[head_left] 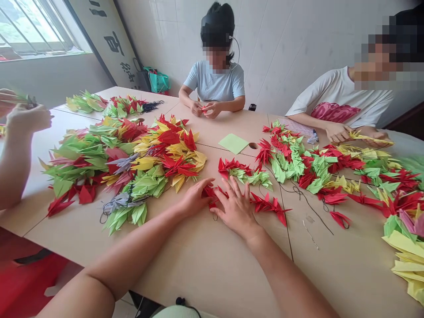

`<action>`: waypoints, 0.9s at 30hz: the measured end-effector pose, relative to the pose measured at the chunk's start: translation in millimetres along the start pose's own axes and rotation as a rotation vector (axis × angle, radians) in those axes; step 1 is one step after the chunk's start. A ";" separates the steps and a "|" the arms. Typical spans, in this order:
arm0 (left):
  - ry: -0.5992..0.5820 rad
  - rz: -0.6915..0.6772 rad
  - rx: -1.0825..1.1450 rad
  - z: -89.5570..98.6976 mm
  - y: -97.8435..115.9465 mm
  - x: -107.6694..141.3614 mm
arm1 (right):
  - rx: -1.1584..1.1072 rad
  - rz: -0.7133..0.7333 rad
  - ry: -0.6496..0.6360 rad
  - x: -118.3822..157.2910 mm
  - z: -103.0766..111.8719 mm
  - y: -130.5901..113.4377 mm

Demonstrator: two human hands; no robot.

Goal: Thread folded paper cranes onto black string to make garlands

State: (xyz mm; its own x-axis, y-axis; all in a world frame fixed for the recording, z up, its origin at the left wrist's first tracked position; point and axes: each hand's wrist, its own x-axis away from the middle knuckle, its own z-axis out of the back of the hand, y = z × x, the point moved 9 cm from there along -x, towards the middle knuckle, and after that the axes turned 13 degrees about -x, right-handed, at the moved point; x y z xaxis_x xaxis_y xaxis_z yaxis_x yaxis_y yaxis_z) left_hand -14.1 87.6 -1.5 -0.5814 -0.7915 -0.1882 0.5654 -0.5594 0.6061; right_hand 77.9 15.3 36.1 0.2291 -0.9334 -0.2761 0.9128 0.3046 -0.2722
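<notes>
Lower centre of frame: left hand (195, 198) and right hand (236, 208) lie open, fingers spread, apparently keeping strung red origami cranes (265, 204) flat on the worktop (212, 265).

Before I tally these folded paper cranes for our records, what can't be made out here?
Head view:
- Red folded-paper cranes: partly covered by the left hand and right hand, so their number is unclear.
- Yellow folded-paper cranes: cut off by the right edge.
- Thin silvery item on the tabletop: too small to identify.
- What the co-worker's hand holds: blurred and near the left edge.
</notes>
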 end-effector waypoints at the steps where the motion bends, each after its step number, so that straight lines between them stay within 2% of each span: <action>1: -0.003 0.011 0.023 -0.5 -1.6 0.2 | -0.002 -0.010 -0.008 -0.4 -1.5 0.9; 4: -0.012 0.029 0.074 -1.1 -3.1 0.6 | -0.011 -0.013 0.016 2.2 -0.1 0.3; 7: -0.025 -0.001 0.124 -0.5 1.4 0.9 | -0.031 0.044 0.040 9.3 2.0 -7.4; 13: -0.087 -0.076 0.195 -3.0 7.5 1.7 | -0.068 0.051 -0.016 23.6 -7.9 -4.9; 20: -0.033 0.001 0.261 -2.8 -1.9 0.3 | -0.067 0.038 0.036 33.0 11.1 -1.0; 23: -0.007 0.065 0.313 -3.8 -9.2 0.1 | -0.051 -0.010 0.095 46.1 25.3 16.2; 27: 0.066 0.097 0.277 3.5 -11.0 0.4 | -0.009 -0.155 0.259 79.3 51.2 69.5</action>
State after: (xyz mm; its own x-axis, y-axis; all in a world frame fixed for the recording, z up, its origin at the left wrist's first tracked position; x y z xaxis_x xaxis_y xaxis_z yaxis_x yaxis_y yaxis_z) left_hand -22.7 94.3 -5.6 -0.4878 -0.8576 -0.1632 0.4299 -0.3987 0.8101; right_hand 176.8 -47.3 42.5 -0.0079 -0.8900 -0.4559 0.9270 0.1644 -0.3371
